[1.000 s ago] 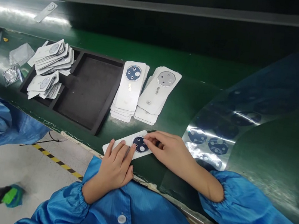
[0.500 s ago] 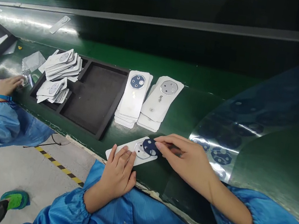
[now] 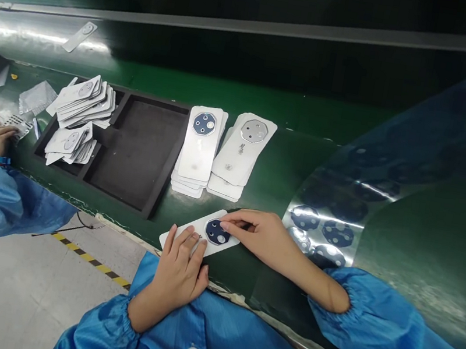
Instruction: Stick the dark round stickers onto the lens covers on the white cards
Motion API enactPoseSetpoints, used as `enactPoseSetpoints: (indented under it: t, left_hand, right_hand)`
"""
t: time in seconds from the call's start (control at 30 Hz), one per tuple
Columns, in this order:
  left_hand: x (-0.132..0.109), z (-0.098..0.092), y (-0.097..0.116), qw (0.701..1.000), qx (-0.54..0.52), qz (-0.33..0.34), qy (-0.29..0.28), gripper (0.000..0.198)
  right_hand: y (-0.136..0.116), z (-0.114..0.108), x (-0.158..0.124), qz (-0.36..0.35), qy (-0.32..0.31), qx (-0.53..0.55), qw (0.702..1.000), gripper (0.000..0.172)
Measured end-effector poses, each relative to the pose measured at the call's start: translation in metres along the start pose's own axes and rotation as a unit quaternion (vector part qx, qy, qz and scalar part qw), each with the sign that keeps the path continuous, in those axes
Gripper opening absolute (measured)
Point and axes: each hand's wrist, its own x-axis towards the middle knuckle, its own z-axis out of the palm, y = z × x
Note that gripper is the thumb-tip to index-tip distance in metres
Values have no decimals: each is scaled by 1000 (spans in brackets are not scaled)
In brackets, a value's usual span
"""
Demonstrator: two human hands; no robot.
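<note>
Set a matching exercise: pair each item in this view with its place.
Items:
1. Left hand
2. Right hand
3. Navy octagonal piece
4. Black foam-lined tray

Places:
A. Green bench, left of the white card stacks
B. On a white rectangular card
C. Fingers on that card's left end
D. Fingertips at the navy piece's upper edge

Pairs: 1-C; 2-D; 3-B; 4-A

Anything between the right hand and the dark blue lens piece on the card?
Nothing. The right hand has its fingertips at the edge of the dark blue lens piece on the white card; the left hand presses the card beside it.
</note>
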Motion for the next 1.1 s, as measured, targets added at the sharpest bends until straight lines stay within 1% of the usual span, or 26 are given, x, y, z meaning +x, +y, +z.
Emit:
enactPoseSetpoints:
  t: [0.23, 0.57, 0.73, 0.93, 1.1]
  left_hand:
    - [-1, 0, 0, 1000, -2, 1, -2, 38]
    - [0, 1, -2, 1000, -1, 8, 2, 38]
    - [0, 2, -2, 1000, 3, 10, 2, 38]
    - [0, 2, -2, 1000, 9, 3, -4, 44]
    - [1, 1, -1, 1000, 18, -1, -20, 50]
  right_hand:
    - [4, 4, -1, -14, 21, -17, 1000, 21]
    - [4, 6, -4, -23, 32, -15, 999, 19]
    - [5, 7, -3, -28, 40, -21, 999, 15]
    - [7, 8, -4, -34, 47, -20, 998, 12]
    - [4, 8, -5, -35, 50, -34, 998, 12]
